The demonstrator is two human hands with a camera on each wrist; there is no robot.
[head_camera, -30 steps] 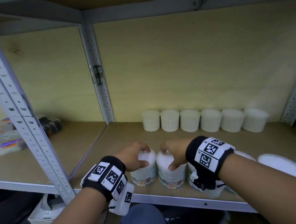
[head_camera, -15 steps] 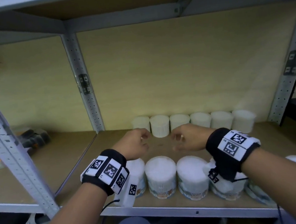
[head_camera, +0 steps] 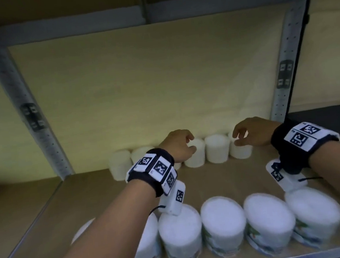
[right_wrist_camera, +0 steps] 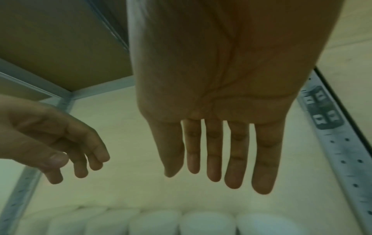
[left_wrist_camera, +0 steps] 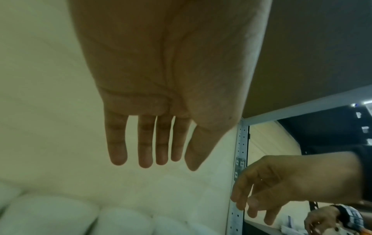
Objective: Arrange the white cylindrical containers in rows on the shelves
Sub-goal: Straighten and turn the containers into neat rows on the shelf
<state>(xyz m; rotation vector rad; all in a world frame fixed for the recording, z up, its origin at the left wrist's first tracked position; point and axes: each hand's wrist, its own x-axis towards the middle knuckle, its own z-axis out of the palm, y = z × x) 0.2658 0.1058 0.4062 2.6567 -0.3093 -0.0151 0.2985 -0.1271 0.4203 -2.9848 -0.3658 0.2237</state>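
Note:
Several white cylindrical containers stand in a back row [head_camera: 217,148] against the shelf's rear wall, seen from below the hands as pale lids [right_wrist_camera: 207,222] [left_wrist_camera: 122,222]. A front row of labelled containers [head_camera: 223,224] lines the shelf's front edge. My left hand [head_camera: 179,145] hovers above the back row with relaxed fingers [left_wrist_camera: 145,152], holding nothing. My right hand [head_camera: 249,135] hovers level with it to the right, fingers [right_wrist_camera: 231,159] loosely extended and empty. A gap of about one container's width separates the two hands.
The wooden shelf board [head_camera: 222,178] has bare surface between the two rows. Perforated metal uprights stand at the back left [head_camera: 26,110] and back right [head_camera: 284,68]. The shelf above [head_camera: 152,11] hangs low overhead. Another person's hand [left_wrist_camera: 322,217] shows at the far right.
Both hands let go of the front-row containers, rose and reached forward over the back row, spreading apart. The head view moved closer and to the right.

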